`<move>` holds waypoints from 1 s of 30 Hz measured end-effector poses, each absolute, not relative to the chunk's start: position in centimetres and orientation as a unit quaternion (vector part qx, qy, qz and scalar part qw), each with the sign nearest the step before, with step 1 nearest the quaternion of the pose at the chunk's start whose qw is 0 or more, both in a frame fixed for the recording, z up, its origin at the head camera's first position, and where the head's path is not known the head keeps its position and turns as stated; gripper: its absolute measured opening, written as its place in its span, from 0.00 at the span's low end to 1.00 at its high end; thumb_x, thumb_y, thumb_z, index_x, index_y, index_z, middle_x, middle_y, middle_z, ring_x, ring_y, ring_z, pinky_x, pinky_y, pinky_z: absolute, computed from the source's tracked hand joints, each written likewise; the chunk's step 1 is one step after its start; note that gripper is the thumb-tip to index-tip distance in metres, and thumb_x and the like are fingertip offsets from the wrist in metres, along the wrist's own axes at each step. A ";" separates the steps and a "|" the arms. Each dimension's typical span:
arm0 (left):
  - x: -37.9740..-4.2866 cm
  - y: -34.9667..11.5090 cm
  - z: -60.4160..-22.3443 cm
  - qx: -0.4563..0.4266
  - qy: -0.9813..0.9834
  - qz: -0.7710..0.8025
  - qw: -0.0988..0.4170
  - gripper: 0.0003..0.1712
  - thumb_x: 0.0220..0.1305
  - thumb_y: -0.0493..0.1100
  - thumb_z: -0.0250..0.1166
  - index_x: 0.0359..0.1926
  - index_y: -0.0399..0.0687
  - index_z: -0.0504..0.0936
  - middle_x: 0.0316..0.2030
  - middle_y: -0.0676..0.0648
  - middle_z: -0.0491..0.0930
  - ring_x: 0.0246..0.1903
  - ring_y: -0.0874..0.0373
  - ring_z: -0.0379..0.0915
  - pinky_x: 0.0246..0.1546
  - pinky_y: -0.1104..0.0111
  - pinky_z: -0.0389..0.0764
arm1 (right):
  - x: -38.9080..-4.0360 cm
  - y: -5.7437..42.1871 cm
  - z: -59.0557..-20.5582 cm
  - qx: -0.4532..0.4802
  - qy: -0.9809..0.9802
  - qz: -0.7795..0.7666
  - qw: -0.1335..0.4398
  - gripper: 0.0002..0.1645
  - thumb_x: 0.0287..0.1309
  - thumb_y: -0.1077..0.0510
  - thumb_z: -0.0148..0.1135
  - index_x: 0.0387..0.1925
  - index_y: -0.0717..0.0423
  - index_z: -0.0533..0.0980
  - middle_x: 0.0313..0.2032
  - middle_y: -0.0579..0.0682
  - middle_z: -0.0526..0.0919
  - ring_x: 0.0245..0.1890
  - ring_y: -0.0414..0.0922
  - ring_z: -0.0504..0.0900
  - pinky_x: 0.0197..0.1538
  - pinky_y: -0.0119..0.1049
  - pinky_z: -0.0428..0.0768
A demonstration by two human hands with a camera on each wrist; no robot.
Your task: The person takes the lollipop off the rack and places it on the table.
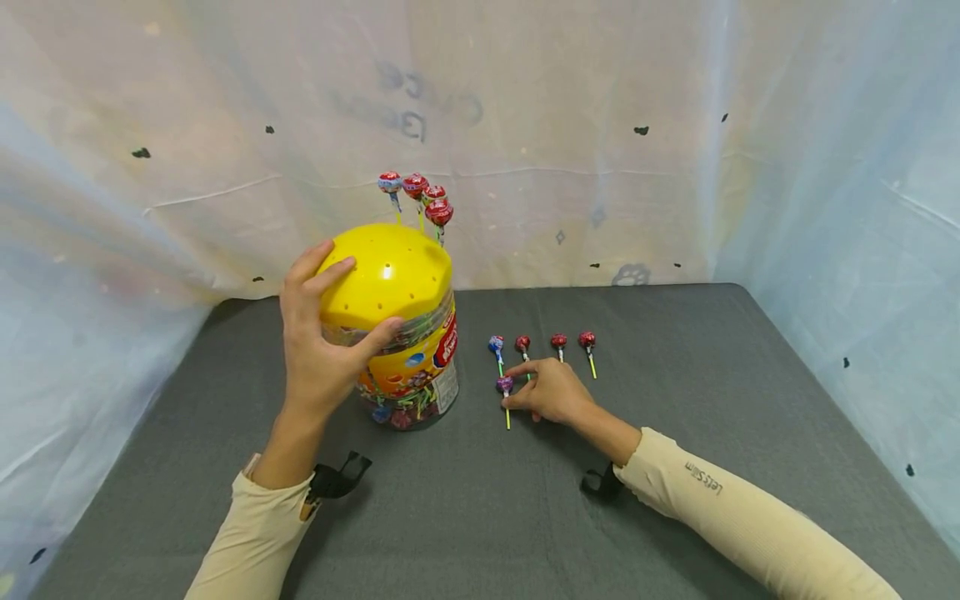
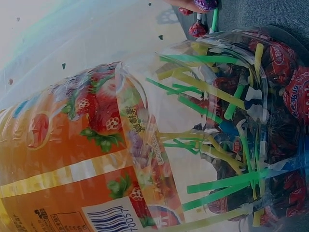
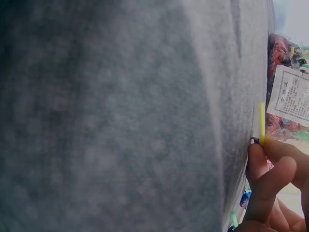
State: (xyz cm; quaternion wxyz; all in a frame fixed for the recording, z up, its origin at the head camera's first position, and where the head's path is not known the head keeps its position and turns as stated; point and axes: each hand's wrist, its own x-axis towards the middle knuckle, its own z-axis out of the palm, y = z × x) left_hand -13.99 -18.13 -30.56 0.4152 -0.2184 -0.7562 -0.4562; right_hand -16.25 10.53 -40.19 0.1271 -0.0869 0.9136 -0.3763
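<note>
A clear plastic jar point(image 1: 447, 392) with an orange label and a domed yellow lid point(image 1: 390, 271) stands on the table. My left hand point(image 1: 318, 354) grips it around the lid, thumb at the front and fingers over the left side. Several lollipops point(image 1: 438, 212) stand upright behind the top of the lid. Inside the jar lie many lollipops with green and yellow sticks point(image 2: 222, 186). To the right of the jar, my right hand point(image 1: 553, 392) pinches a purple lollipop point(image 1: 505, 385) by thumb and fingertips, low over the cloth. Its yellow stick point(image 3: 262, 121) shows in the right wrist view.
Beyond the right hand, a blue lollipop point(image 1: 496, 343) and red lollipops point(image 1: 522, 342) lie in a row on the grey tablecloth point(image 1: 480, 517). The rightmost lollipop point(image 1: 587, 339) sits slightly apart. Pale plastic sheeting point(image 1: 525, 167) hangs behind the table and at both sides.
</note>
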 end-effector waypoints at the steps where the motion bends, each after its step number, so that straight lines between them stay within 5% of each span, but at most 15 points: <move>1: -14.0 -18.1 -30.6 -0.218 -0.756 -0.456 0.416 0.48 0.49 0.72 0.71 0.60 0.41 0.76 0.70 0.42 0.64 0.71 0.49 0.53 0.67 0.53 0.61 | -16.3 10.5 -40.2 -0.088 0.913 -0.376 0.128 0.28 0.48 0.50 0.78 0.54 0.46 0.82 0.14 0.47 0.82 0.11 0.39 0.74 0.18 0.31 0.63; 9: -13.9 -18.2 -30.8 -0.214 -0.755 -0.464 0.411 0.48 0.49 0.72 0.71 0.60 0.42 0.76 0.70 0.43 0.64 0.72 0.49 0.53 0.67 0.52 0.61 | -16.2 10.5 -40.2 -0.102 0.911 -0.379 0.130 0.28 0.48 0.50 0.78 0.53 0.48 0.83 0.13 0.45 0.81 0.11 0.38 0.73 0.18 0.31 0.63; 21: -14.0 -18.1 -30.6 -0.215 -0.756 -0.456 0.417 0.48 0.50 0.72 0.71 0.60 0.42 0.75 0.70 0.43 0.64 0.72 0.49 0.53 0.67 0.53 0.61 | -16.4 11.2 -39.0 -0.100 0.913 -0.377 0.119 0.28 0.51 0.48 0.76 0.55 0.48 0.82 0.25 0.39 0.89 0.17 0.38 0.78 0.22 0.33 0.72; 26: -14.0 -18.1 -30.5 -0.215 -0.757 -0.453 0.419 0.48 0.50 0.73 0.70 0.60 0.42 0.75 0.70 0.43 0.65 0.72 0.49 0.54 0.67 0.51 0.62 | -16.4 11.0 -36.3 -0.126 0.909 -0.394 0.058 0.30 0.54 0.47 0.74 0.58 0.47 0.80 0.30 0.39 0.90 0.20 0.40 0.76 0.23 0.33 0.67; 30: -13.9 -18.1 -30.6 -0.218 -0.757 -0.450 0.421 0.48 0.50 0.73 0.70 0.59 0.41 0.76 0.69 0.42 0.66 0.71 0.49 0.55 0.65 0.52 0.65 | -16.7 10.5 -32.9 -0.174 0.889 -0.423 -0.010 0.28 0.57 0.46 0.72 0.59 0.44 0.78 0.33 0.40 0.90 0.25 0.42 0.83 0.24 0.34 0.73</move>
